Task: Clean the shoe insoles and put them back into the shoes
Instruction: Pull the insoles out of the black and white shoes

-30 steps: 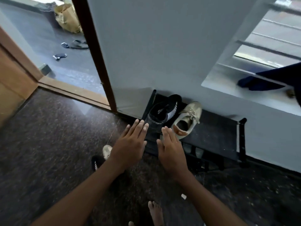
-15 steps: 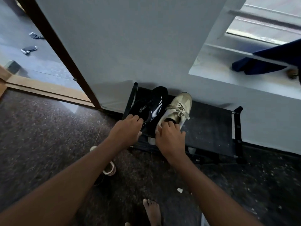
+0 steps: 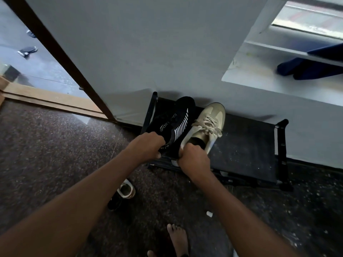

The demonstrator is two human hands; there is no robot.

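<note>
Left hand (image 3: 148, 145) curls round the heel of the black shoe (image 3: 174, 117); right hand (image 3: 193, 158) grips the beige shoe (image 3: 207, 119) beside it, seemingly to lift both off the shoe rack (image 3: 250, 145).

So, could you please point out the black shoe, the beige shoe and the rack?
black shoe (image 3: 181, 126), head view, on its striped side.
beige shoe (image 3: 213, 110), head view, on its toe.
rack (image 3: 246, 145), head view, on its bare shelf.

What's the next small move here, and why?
Probably lift both shoes off the shoe rack: the left hand grips the black shoe at its heel, the right hand grips the beige sneaker at its heel, and both rest on the rack.
</note>
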